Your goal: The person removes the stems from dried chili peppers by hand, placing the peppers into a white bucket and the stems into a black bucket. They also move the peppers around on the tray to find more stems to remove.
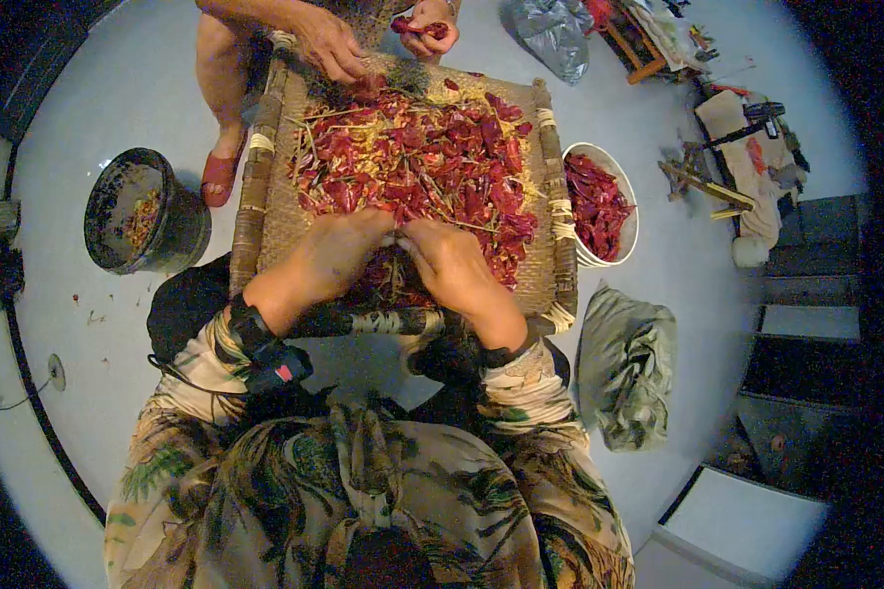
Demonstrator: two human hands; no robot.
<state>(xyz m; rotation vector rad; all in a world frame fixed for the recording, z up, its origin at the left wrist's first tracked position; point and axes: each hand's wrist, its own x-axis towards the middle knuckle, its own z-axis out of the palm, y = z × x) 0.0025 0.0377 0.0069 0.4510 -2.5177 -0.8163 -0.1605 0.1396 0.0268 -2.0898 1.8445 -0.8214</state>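
Note:
A woven tray [545, 265] with a wooden frame stands in front of me, covered with dried red chili peppers [471, 157], yellow seeds and stalks. My left hand [344, 253] and my right hand [450, 263] meet over the near part of the tray. Their fingers are closed in a pinch, fingertips close together. Whatever lies between them is too small and hidden to make out. Torn chili pieces lie around and beneath both hands.
Across the tray, another person's hand [332, 47] reaches toward the chilies; their other hand [430, 29] holds chili pieces. A black bucket [182, 231] stands at left. At right are a white bucket [627, 236] of chilies and a crumpled greenish sack [624, 368].

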